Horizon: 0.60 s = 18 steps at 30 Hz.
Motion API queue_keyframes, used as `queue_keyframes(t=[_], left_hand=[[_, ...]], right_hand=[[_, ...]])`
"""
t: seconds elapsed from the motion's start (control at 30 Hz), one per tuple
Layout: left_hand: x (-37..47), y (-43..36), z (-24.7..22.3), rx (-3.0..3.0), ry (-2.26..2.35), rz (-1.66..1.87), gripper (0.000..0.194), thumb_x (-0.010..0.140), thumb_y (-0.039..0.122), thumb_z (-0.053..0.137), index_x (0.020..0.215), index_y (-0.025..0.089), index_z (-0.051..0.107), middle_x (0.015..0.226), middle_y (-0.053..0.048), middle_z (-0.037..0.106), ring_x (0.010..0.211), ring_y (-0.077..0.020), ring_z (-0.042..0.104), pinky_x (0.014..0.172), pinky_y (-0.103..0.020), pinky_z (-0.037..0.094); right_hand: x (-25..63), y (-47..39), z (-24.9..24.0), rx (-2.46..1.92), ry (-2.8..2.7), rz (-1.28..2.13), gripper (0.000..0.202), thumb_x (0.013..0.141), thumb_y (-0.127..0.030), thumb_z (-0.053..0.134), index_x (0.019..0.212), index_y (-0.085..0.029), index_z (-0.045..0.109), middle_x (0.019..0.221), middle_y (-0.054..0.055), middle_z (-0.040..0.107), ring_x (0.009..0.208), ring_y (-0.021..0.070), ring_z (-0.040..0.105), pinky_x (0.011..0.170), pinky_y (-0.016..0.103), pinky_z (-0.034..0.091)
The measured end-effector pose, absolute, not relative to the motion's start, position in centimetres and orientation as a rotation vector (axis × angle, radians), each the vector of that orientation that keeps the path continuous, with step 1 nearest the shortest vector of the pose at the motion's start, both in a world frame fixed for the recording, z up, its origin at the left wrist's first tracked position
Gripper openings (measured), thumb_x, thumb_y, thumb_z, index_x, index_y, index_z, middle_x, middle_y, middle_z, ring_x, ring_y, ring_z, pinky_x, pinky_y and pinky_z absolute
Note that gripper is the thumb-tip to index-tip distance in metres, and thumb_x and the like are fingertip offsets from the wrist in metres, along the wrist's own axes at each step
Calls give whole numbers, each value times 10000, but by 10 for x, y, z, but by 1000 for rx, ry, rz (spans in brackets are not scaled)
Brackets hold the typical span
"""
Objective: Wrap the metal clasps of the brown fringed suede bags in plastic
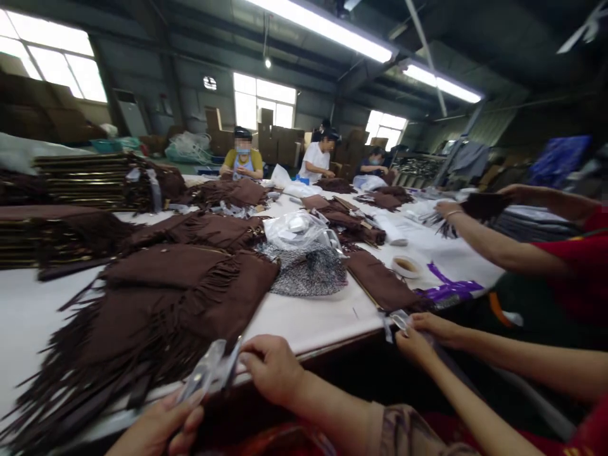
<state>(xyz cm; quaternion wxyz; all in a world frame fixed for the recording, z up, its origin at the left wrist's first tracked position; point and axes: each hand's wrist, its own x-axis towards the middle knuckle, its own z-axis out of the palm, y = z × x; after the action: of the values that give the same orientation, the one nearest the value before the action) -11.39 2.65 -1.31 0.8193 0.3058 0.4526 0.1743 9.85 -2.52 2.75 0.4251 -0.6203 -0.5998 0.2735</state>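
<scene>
At the table's near edge, my left hand is closed on a small see-through plastic pouch with something pale inside. My right hand pinches a thin, greyish strip-like piece beside the pouch; blur hides what it is exactly. Just beyond both hands lies a dark brown fringed bag, its long fringe spread to the left. Whether the pouch is attached to this bag cannot be made out.
Brown bags stand in a stack at left. A grey knitted piece with plastic on it lies mid-table, near a tape roll and purple plastic. Co-workers' hands work at right, holding see-through plastic; other people sit across.
</scene>
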Motion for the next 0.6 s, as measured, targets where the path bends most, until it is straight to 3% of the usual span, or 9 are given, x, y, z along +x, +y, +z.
queue_keyframes(t=[0.13,0.33,0.47,0.6], left_hand=[[-117,7,7,750,875,371,330,727,443,721,837,193,535,553,99,416,405,-23,236,394,-168,241],[-126,-3,-4,907,909,423,364,766,447,676,968,182,530,587,66,500,404,-42,307,390,-176,285],[-131,-7,-9,967,916,432,287,781,406,653,901,170,543,602,46,530,407,-42,334,402,-180,302],[-130,-6,-11,1046,928,432,208,769,329,651,793,140,569,607,6,575,431,-39,402,432,-171,294]], right_hand=[[98,-6,10,-1497,-1518,690,206,841,-191,558,949,-172,732,929,69,718,888,204,639,839,307,471],[83,8,2,-1498,-1845,619,259,843,-149,538,1056,-191,679,970,57,664,913,177,600,847,270,445],[74,13,6,-1664,-1995,486,252,868,-180,531,1076,-213,669,968,56,644,913,177,607,814,254,434],[68,21,6,-1782,-2151,308,157,868,-212,543,924,-239,688,905,35,623,835,171,602,717,251,408]])
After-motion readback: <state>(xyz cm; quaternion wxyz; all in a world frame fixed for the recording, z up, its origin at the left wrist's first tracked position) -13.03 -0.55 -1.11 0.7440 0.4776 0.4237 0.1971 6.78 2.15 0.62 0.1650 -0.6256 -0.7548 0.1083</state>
